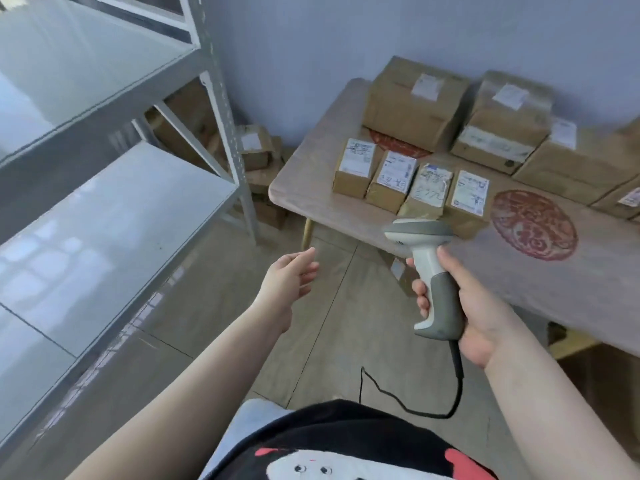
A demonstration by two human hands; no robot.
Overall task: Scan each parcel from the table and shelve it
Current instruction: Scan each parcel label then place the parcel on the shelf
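Observation:
Several small brown parcels with white labels (394, 180) stand in a row near the left end of the wooden table (304, 188). Larger cardboard parcels (414, 102) sit behind them against the wall. My right hand (464, 306) grips the handle of a white and grey barcode scanner (427, 258), its head pointing toward the row of small parcels. My left hand (291, 278) is held out over the floor, fingers relaxed and holding nothing, between the shelf and the table. A grey metal shelf unit (114, 216) stands at the left with bare boards.
The scanner's black cable (415, 407) loops down in front of my body. More cardboard boxes (256, 147) are piled on the floor in the corner behind the shelf post. Red round patterns (533, 223) mark the table top. Wood floor lies between shelf and table.

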